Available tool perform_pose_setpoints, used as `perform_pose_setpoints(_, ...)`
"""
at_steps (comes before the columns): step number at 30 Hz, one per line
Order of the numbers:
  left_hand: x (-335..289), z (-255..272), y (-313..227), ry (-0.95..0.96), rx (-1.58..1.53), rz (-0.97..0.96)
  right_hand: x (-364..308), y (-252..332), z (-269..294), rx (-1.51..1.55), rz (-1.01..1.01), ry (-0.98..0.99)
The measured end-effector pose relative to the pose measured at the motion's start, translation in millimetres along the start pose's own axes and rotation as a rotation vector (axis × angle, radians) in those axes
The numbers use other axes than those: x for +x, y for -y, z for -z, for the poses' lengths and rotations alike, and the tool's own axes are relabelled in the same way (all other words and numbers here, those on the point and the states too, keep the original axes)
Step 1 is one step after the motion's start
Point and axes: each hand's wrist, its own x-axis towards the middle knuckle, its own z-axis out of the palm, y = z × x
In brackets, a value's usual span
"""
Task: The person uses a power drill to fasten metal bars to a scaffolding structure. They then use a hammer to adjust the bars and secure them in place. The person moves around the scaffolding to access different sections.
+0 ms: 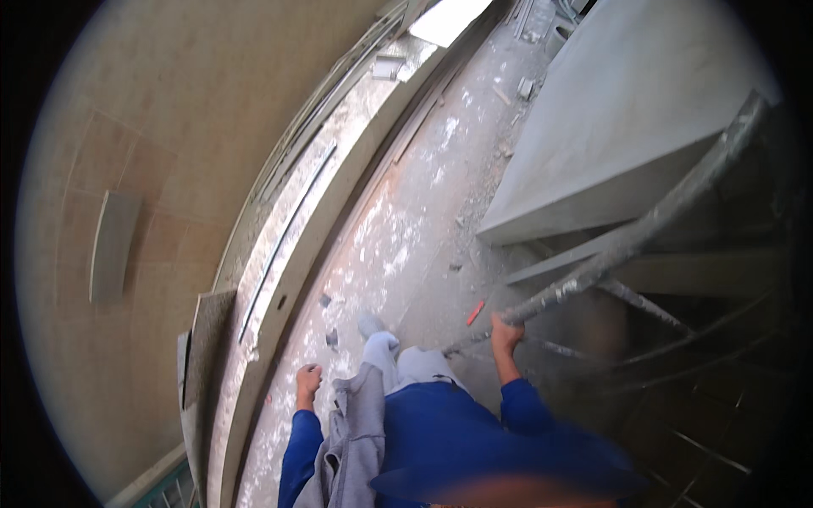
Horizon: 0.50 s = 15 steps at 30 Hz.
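Note:
My right hand (506, 334) is wrapped around a thick metal scaffold tube (584, 275), which is spattered with grey plaster and slants away to the upper right. Off to the left, apart from the ledge, my left hand (308, 387) has its fingers curled in. Whatever those fingers may hold is hidden. A grey jacket (360, 432) hangs along my left side, between that arm and my blue top. On the dusty floor (398, 245), just beyond the right hand, lies a small red object (475, 312) whose kind I cannot make out.
A long pale ledge (296, 203) runs along the left, with a thin dark strip (288, 241) on it. A large whitish slab (627, 110) fills the upper right. Thinner scaffold braces (648, 306) cross the dark area at right. Rubble (504, 148) litters the floor by the slab.

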Motion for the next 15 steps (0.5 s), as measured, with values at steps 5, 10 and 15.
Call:
perform_pose_setpoints(5, 94.1, 47.1, -93.5, -0.053, 0.05, -0.004, -5.1, 10.4, 1.0, -0.091, -0.102, -0.092)
perform_pose_setpoints(10, 177.2, -4.8, -216.6, 0.154, 0.45, -0.156, -6.1, -9.8, -16.3, -0.037, -0.193, -0.201)
perform_pose_setpoints(15, 242.5, -98.7, -380.7, 0.397, 0.431, -0.246, -6.8, -37.5, -46.7, -0.272, -0.166, -0.636)
